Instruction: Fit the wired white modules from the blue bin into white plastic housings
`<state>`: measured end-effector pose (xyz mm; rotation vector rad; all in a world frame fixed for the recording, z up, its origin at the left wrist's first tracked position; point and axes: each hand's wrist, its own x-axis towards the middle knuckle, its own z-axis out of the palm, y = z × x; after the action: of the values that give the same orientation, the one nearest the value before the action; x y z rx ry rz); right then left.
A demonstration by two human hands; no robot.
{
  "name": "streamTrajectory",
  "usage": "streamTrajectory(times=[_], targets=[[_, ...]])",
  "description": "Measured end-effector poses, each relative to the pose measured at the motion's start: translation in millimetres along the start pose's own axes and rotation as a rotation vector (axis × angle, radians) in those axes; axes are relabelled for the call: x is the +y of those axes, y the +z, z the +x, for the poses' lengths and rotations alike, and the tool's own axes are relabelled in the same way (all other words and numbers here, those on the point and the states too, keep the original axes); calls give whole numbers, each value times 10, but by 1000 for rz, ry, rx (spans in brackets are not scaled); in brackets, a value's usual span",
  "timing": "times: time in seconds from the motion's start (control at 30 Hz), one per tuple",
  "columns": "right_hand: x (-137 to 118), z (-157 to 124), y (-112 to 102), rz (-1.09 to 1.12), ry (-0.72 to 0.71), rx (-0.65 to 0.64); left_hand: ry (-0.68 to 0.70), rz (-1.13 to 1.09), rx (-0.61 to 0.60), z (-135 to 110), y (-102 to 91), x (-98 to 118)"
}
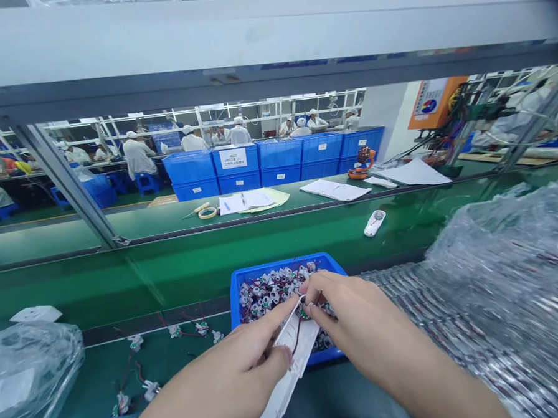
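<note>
The person's left hand [222, 368] is curled closed around a long white plastic housing [291, 364], its fingers folded over the edge and its thumb on top. The housing slants down toward the near edge of the bench. The right hand [354, 317] comes in from the right, thumb and fingertips pressed together in a pinch on a small wired circuit board [307, 311] at the housing's far end – a thin dark red wire trails down from there. Both hands sit just over a blue plastic tray [286, 263] heaped with similar wired boards [274, 290]. More of these boards [201, 328] lie loose on the green bench to the left, and a mound of bubble wrap [497, 266] lies to the right.
</note>
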<state>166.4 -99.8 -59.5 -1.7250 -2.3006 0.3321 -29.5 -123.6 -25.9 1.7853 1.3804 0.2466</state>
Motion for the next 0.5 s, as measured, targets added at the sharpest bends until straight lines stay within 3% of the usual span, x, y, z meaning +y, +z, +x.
streamTrajectory(times=[0.07, 0.13, 0.3, 0.5], targets=[[12, 3, 62, -2, -13, 10, -105, -12, -79, 42, 22, 25], [6, 28, 129, -3, -38, 15, -145, -38, -81, 101, 77, 16], [-82, 115, 214, -32, -84, 1, -41, -101, 50, 250, 267, -107], [-100, 111, 203, -83, -89, 38, -3, -199, 96, 303, 330, -132]])
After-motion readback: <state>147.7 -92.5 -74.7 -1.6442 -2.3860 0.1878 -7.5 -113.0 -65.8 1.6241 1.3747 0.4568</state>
